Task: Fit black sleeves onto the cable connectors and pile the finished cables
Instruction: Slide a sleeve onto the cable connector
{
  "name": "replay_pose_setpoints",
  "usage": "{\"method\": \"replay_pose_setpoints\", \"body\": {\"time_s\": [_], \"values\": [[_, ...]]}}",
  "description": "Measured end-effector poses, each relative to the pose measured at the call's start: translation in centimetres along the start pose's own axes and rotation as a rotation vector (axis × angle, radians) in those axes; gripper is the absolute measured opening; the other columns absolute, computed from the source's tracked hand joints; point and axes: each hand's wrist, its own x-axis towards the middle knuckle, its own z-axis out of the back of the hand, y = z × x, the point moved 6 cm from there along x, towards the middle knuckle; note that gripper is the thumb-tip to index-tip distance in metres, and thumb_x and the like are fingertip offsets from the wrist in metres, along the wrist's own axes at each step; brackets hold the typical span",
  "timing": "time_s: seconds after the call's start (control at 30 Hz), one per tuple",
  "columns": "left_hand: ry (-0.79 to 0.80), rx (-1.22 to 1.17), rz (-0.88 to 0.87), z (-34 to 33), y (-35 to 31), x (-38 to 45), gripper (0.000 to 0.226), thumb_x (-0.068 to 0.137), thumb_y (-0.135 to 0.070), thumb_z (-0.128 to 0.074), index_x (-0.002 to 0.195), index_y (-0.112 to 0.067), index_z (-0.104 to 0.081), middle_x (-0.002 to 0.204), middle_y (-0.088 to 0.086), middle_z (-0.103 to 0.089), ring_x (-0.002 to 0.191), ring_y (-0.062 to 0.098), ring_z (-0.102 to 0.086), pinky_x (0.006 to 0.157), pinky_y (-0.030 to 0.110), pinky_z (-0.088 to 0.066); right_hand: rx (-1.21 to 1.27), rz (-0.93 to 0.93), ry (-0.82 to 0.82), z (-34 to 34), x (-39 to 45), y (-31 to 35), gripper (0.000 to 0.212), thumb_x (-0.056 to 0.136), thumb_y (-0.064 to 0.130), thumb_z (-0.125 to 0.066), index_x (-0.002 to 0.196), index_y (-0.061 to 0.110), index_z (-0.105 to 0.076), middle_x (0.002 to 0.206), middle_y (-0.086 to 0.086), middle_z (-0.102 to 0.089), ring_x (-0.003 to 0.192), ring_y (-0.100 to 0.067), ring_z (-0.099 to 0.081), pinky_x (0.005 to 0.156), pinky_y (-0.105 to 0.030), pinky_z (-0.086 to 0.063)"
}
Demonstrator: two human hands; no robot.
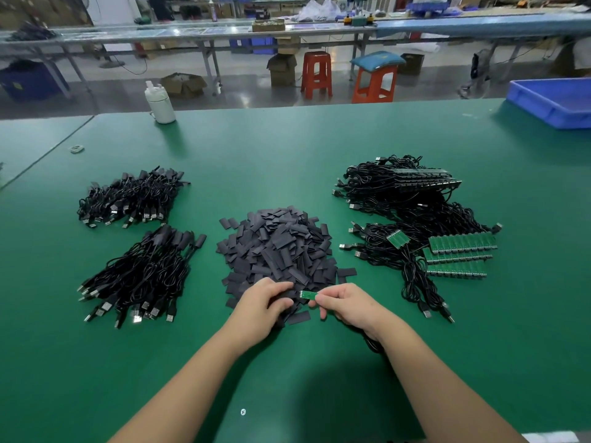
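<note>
The right hand [347, 303] pinched a small green connector board [307, 295] between thumb and forefinger, just above the near edge of the sleeve pile [281, 251] on the green counter [287, 148]. The left hand [267, 302] curled its fingers around a black sleeve [281, 302] there. Finished cables [140, 273] lay to the left, unsleeved cables [415, 225] to the right.

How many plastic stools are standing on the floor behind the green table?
2: a red stool in the aisle, and an orange stool with a blue cushion just right of it. Others may be hidden.
</note>
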Motion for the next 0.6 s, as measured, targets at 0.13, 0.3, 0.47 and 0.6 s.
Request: {"method": "replay_pose_setpoints", "body": {"time_s": [0.13, 0.3, 0.47, 0.6], "values": [[-0.002, -0.043, -0.017, 0.0, -0.2, -0.2, 0.029, 0.094, -0.023, -0.064, 0.121, -0.03, -0.067, 0.094, -0.017, -0.055, 0.092, -0.007, -0.051, 0.08, 0.005, -0.034, 0.008, -0.009, 0.006, 0.0, 0.1, -0.2, 0.021, 0.096, 0.032, -0.062, 0.089, 0.023, -0.079, 0.069, 0.002, -0.07, 0.044, -0.002, -0.035, 0.043, -0.01, -0.03], [-0.028, -0.125, 0.055, 0.3, 0.0, -0.3, 0.026, 0.091, -0.023, -0.067, 0.113, -0.035, -0.07, 0.098, -0.02, -0.065, 0.093, -0.007, -0.057, 0.08, 0.009, -0.037, 0.043, -0.026, 0.011, -0.1, 0.1, -0.5, 0.015, 0.094, 0.03, -0.064, 0.093, 0.026, -0.079, 0.075, 0.0, -0.072, 0.046, -0.006, -0.035, 0.041, -0.017, -0.029], [0.021, -0.328, 0.151, -0.3, 0.1, -0.6, 0.023, 0.091, -0.017, -0.068, 0.106, -0.034, -0.071, 0.063, -0.022, -0.066, 0.055, -0.003, -0.055, 0.058, 0.008, -0.041, 0.09, 0.027, 0.011, -0.2, -0.2, -0.2, 0.014, 0.094, 0.019, -0.067, 0.102, 0.023, -0.077, 0.083, -0.004, -0.076, 0.048, -0.008, -0.043, 0.047, -0.022, -0.041], [0.017, -0.532, 0.212, -0.5, 0.3, -1.0, 0.024, 0.091, -0.011, -0.068, 0.105, -0.03, -0.075, 0.06, -0.012, -0.065, 0.051, 0.003, -0.05, 0.051, 0.014, -0.039, 0.032, 0.114, -0.06, 0.3, -0.8, 1.1, 0.021, 0.094, 0.012, -0.067, 0.102, 0.029, -0.076, 0.087, -0.001, -0.078, 0.047, -0.006, -0.051, 0.052, -0.022, -0.049]]}}
